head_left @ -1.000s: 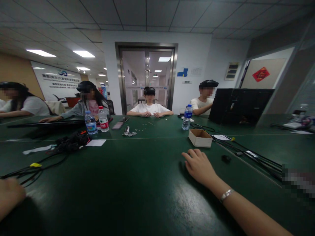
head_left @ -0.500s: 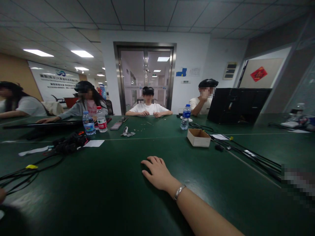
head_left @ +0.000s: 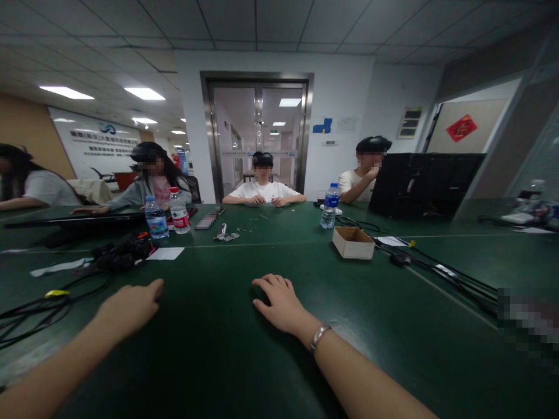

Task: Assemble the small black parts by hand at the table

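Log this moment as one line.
left hand: curled, grasp unclear | right hand: open, palm down, over table | box: open, beyond right hand, rightward

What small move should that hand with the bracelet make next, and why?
Perhaps slide the right hand toward the open box: it stands ahead and to the right, seemingly within reach, and that hand shows no held object.

1 head-worn view faces forward across the table (head_left: 209, 349)
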Demonstrator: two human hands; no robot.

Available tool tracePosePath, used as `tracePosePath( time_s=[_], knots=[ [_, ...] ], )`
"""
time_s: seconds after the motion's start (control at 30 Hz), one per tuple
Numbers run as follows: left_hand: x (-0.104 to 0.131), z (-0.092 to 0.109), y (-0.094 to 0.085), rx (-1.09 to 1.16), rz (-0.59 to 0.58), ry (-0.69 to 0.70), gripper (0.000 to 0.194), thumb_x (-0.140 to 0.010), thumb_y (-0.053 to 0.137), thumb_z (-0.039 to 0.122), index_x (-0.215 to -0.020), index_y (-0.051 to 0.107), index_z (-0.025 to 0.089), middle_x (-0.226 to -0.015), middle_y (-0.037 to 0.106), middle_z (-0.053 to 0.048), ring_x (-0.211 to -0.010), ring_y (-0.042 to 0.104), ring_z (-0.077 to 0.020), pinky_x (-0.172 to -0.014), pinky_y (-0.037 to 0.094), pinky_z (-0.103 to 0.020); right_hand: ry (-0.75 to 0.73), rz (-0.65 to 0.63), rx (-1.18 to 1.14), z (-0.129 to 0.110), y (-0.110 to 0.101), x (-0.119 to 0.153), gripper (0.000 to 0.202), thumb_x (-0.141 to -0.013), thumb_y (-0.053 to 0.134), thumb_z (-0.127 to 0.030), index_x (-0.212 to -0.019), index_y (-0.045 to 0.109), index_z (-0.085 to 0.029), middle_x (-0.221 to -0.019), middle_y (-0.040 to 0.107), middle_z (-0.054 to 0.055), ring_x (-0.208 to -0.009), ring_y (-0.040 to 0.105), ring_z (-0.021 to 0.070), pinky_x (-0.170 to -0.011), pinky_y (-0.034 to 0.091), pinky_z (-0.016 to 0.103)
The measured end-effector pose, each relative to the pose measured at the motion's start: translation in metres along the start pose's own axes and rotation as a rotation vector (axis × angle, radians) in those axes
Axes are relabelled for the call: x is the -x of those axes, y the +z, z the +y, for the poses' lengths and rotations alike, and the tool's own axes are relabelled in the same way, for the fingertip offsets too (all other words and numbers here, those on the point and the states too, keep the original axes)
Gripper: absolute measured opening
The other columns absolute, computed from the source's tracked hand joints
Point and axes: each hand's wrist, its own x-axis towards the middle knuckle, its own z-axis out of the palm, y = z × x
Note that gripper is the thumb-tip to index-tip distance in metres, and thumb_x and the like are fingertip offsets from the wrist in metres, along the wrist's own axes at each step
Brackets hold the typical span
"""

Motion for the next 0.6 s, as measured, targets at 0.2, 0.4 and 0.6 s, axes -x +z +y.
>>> tracePosePath(
  time_s=[0.2, 0.4, 0.6],
  knots=[
    [-0.013, 0.130, 0.056, 0.513, -0.100, 0.358, 0.028, -0.074, 0.059, 0.035, -0.099, 0.057, 0.022, -0.097, 0.066, -0.006, -0.089, 0.061, -0.0223, -0.076, 0.044, -0.031, -0.005, 0.140, -0.099, 0.014, -0.001, -0.004, 0.059, -0.084, 0.054, -0.025, -0.139, 0.036, -0.028, -0.123, 0.055, 0.007, -0.113, 0.050, 0.0225, -0.098, 0.037, 0.039],
    [-0.031, 0.196, 0.096, 0.652, -0.021, 0.319, 0.019, -0.075, 0.055, 0.033, -0.088, 0.060, 0.020, -0.090, 0.066, -0.007, -0.083, 0.059, -0.0212, -0.073, 0.041, -0.029, -0.059, 0.166, 0.002, 0.040, -0.008, -0.010, 0.040, -0.082, 0.049, -0.009, -0.119, 0.057, -0.020, -0.110, 0.063, 0.008, -0.101, 0.055, 0.0203, -0.090, 0.041, 0.033],
    [-0.029, 0.190, 0.101, 0.742, -0.003, 0.359, 0.027, -0.086, 0.039, 0.036, -0.098, 0.060, 0.023, -0.085, 0.065, -0.003, -0.086, 0.057, -0.0203, -0.077, 0.040, -0.030, 0.016, 0.264, -0.025, 0.049, -0.012, -0.013, 0.018, -0.083, 0.056, -0.021, -0.099, 0.063, -0.019, -0.097, 0.063, 0.006, -0.092, 0.056, 0.0196, -0.084, 0.044, 0.032]
  ],
)
